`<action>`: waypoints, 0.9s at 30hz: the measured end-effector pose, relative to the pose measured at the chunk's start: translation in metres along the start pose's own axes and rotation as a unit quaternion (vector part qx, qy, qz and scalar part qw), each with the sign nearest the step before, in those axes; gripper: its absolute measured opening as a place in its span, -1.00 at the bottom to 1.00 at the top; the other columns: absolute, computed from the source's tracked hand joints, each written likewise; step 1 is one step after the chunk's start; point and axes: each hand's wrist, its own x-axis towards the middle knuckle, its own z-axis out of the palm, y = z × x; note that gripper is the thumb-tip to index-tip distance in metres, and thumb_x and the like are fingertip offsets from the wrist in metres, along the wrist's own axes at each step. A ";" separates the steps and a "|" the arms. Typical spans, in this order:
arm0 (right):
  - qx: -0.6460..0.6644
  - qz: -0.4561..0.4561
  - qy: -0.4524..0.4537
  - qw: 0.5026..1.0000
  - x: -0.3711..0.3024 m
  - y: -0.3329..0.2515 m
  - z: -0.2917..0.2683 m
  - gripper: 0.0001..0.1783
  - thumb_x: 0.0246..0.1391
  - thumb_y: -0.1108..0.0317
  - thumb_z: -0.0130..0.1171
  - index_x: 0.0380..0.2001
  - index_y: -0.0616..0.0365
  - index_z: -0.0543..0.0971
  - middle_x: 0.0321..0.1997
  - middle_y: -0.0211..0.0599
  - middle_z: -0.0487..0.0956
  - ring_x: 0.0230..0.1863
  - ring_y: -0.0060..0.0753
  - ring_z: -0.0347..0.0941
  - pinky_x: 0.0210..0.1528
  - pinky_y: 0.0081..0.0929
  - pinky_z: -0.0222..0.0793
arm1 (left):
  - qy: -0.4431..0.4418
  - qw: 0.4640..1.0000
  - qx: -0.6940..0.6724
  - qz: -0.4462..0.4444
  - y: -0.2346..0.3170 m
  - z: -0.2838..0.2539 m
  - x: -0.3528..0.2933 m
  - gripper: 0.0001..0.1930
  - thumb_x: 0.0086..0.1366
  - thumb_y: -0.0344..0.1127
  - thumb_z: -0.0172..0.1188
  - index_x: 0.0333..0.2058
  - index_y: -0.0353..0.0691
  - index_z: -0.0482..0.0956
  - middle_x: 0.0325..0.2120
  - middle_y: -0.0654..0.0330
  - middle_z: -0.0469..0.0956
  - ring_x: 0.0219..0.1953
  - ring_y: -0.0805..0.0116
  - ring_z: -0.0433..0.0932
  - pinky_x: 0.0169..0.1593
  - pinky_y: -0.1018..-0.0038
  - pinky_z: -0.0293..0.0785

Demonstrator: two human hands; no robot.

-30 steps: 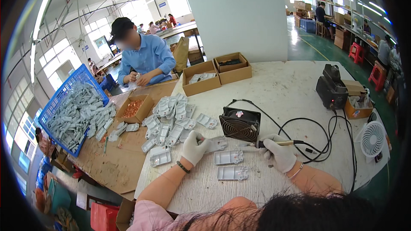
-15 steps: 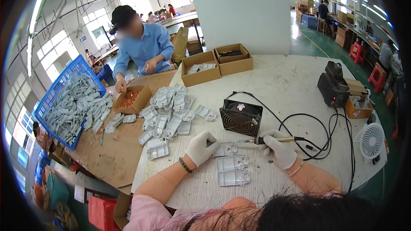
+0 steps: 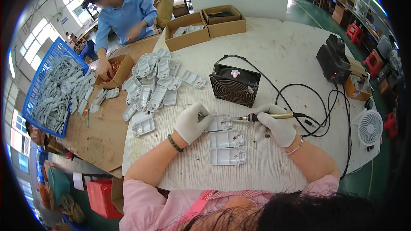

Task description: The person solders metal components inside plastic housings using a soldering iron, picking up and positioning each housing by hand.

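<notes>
My right hand [image 3: 276, 126], in a white glove, grips a soldering iron [image 3: 282, 115] with a gold-coloured handle. The iron's tip points left, at the right end of a grey plastic case [image 3: 220, 122]. Against that case's left end is my gloved left hand [image 3: 191, 123], its fingers closed; what they pinch is hidden. Two more open grey cases [image 3: 226, 139] lie side by side just below, toward me, with small metal parts at their right ends. Beyond the hands stands a black fan [image 3: 235, 86].
Left of the fan lies a pile of grey cases [image 3: 156, 79]. A blue basket [image 3: 43, 124] holds many more. Across the table, a co-worker reaches into a carton of copper-coloured parts [image 3: 124, 68]. A black soldering station [image 3: 334, 64], its cable [image 3: 295, 84] and a white fan [image 3: 370, 128] are right.
The view has tilted down, so the table sits higher in the picture. Both my hands keep their places at the case. The co-worker's hand has gone deeper into the carton.
</notes>
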 end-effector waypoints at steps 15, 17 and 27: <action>-0.048 0.013 -0.023 0.998 -0.004 -0.006 0.004 -0.83 0.08 0.36 0.07 -0.29 0.20 0.51 -0.48 -0.42 0.52 -0.57 -0.79 0.36 -0.57 -0.77 0.29 | -0.013 1.000 0.000 -0.015 0.003 -0.001 -0.001 -0.82 0.06 -0.37 0.23 -0.49 -0.30 0.40 -0.61 0.15 0.47 -0.57 0.38 0.44 -0.43 0.49 0.39; -0.061 0.015 -0.018 0.998 -0.003 -0.005 0.005 -0.84 0.08 0.37 0.07 -0.29 0.20 0.51 -0.48 -0.41 0.53 -0.58 -0.79 0.36 -0.57 -0.78 0.30 | -0.016 1.000 0.013 -0.022 0.006 -0.002 0.000 -0.82 0.06 -0.37 0.23 -0.49 -0.30 0.40 -0.61 0.15 0.47 -0.56 0.37 0.44 -0.42 0.48 0.39; -0.048 0.004 -0.016 0.999 -0.003 -0.004 0.003 -0.84 0.07 0.37 0.07 -0.31 0.20 0.53 -0.52 -0.39 0.54 -0.60 -0.77 0.38 -0.59 -0.77 0.30 | -0.013 1.000 0.015 -0.005 0.003 -0.001 -0.001 -0.82 0.06 -0.38 0.23 -0.50 -0.30 0.40 -0.60 0.15 0.46 -0.56 0.35 0.44 -0.42 0.47 0.38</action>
